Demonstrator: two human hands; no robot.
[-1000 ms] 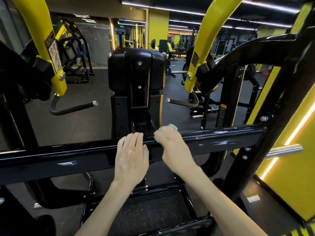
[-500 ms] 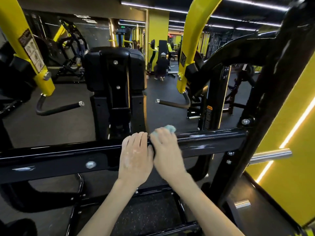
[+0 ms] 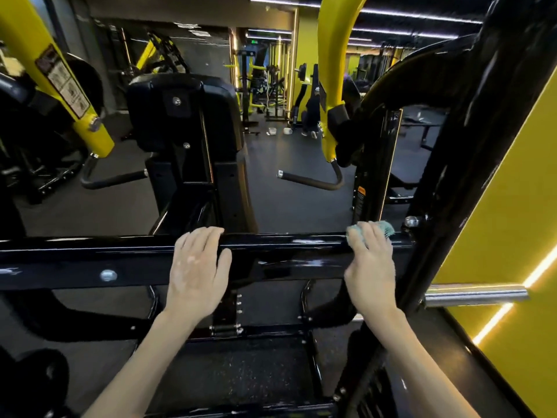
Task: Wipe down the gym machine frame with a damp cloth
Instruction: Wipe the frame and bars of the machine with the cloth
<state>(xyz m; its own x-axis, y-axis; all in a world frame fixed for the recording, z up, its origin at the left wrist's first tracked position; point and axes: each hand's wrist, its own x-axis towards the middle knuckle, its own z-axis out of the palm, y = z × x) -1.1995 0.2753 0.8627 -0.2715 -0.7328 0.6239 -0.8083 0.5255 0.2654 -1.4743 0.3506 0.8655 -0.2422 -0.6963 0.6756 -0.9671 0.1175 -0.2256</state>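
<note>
A glossy black horizontal bar [image 3: 286,254] of the gym machine frame runs across the view at mid height. My left hand [image 3: 197,268] rests flat on the bar near its middle, fingers straight over the top edge. My right hand [image 3: 372,263] presses a teal cloth [image 3: 382,229] onto the bar's right end, close to the black upright post [image 3: 470,164]. The cloth pokes out beyond my fingertips, and most of it is hidden under the hand. Wet streaks shine on the bar between my hands.
The black seat-back pad [image 3: 184,116] stands behind the bar. Yellow lever arms [image 3: 334,70] with black handles [image 3: 310,181] hang left and right. A chrome peg [image 3: 476,294] sticks out at the right by a yellow wall [image 3: 512,206]. A person crouches far back on the floor.
My right hand slid the cloth rightward along the bar, from beside my left hand to the bar's right end. My left hand stayed put on the bar.
</note>
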